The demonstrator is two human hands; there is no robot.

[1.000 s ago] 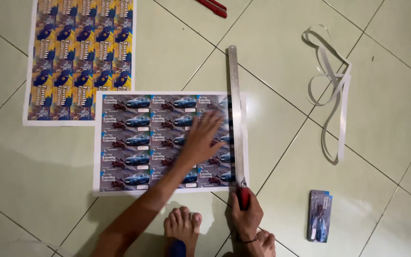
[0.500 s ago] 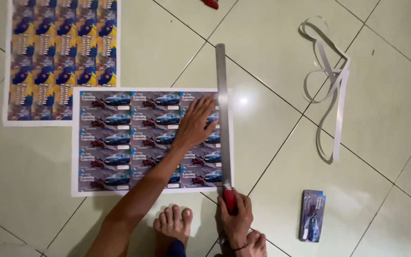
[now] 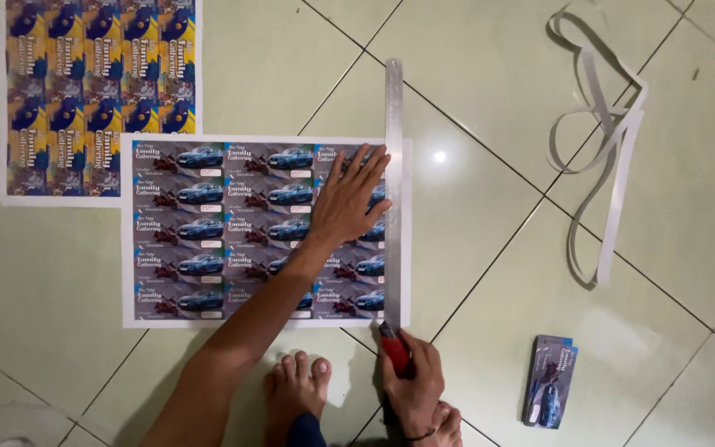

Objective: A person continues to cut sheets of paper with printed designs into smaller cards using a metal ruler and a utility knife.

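Here the left hand is lying spread, pinning the steel ruler on the printed sheet (no slipping) while the right hand is gripping the red cutter — a steady pull along the edge is looking wisest.

A pale green tiled floor carries everything. A car sheet lies near its middle, with a steel ruler laid along the sheet's right edge and running past its top onto bare tile. A blue-and-yellow sheet lies at the top left corner, its lower right part tucked under the car sheet. Loose paper strips curl toward the right edge. A small card stack sits near the bottom right. Bare feet rest at the bottom edge.
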